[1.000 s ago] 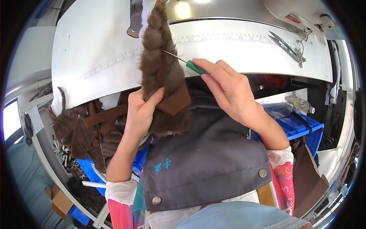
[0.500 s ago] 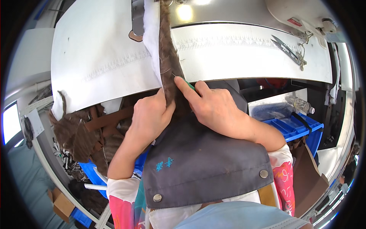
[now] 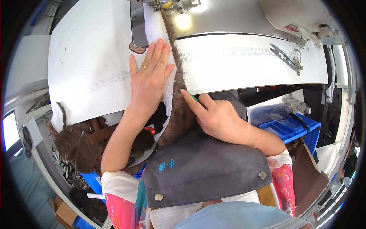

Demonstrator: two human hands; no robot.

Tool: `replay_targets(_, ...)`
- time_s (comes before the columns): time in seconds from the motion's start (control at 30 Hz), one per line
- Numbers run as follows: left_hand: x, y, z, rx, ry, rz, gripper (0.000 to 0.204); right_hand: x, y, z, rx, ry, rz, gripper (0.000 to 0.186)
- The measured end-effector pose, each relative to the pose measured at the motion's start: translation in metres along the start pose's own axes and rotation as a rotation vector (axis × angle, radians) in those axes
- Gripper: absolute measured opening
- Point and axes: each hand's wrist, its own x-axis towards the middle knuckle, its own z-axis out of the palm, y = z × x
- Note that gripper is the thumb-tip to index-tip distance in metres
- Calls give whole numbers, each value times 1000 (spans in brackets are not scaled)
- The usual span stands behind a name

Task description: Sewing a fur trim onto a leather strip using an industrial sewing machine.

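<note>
A strip of brown fur fabric [image 3: 179, 76] with a white backing [image 3: 155, 23] runs from under the sewing machine needle area over the table edge toward my lap. My left hand [image 3: 150, 76] lies flat on the white backing, fingers stretched forward, a ring on one finger. My right hand [image 3: 219, 116] is closed around a green-handled tool [image 3: 194, 98], mostly hidden in the palm. Its index finger points along the tool and touches the brown fur near the table edge. The tool's tip is hard to make out against the fur.
The white table [image 3: 248, 63] bears printed rulers. Black thread snips [image 3: 284, 59] lie at its right, tied with cord. The sewing machine [image 3: 301, 15] stands at the far right. Brown fur pieces [image 3: 82, 147] pile below left. A blue crate [image 3: 291, 128] and plastic bottle [image 3: 298, 105] sit right.
My left hand has let go of the fur's near edge and moved forward, now spread flat on the white backing. My right hand has shifted slightly nearer and right, still holding the green-handled tool.
</note>
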Motion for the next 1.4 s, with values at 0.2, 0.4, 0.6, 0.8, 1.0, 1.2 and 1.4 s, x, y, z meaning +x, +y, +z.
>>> replay_targets(0.2,-3,-1,0,-15,-20,-36,45,-7,18,-19,176,-75,42,59)
replay_targets(0.4,0,3,-4,-45,-47,-59,46,39,27,-17,98,340,98,52)
replay_targets(0.6,0,2,-5,-56,-72,-68,48,68,27,-4,12,317,202,47)
replay_targets(0.8,1,0,-4,-58,-68,-62,48,71,41,-17,-5,130,41,51)
replay_targets(1.0,-1,-3,-7,-22,-71,-47,44,43,64,-43,179,16,-153,45)
replay_targets(1.2,3,-1,-8,-15,-66,-33,44,86,49,-17,20,356,134,47)
replay_targets(1.4,2,0,-7,-35,-62,-46,44,106,46,-9,-49,295,227,44)
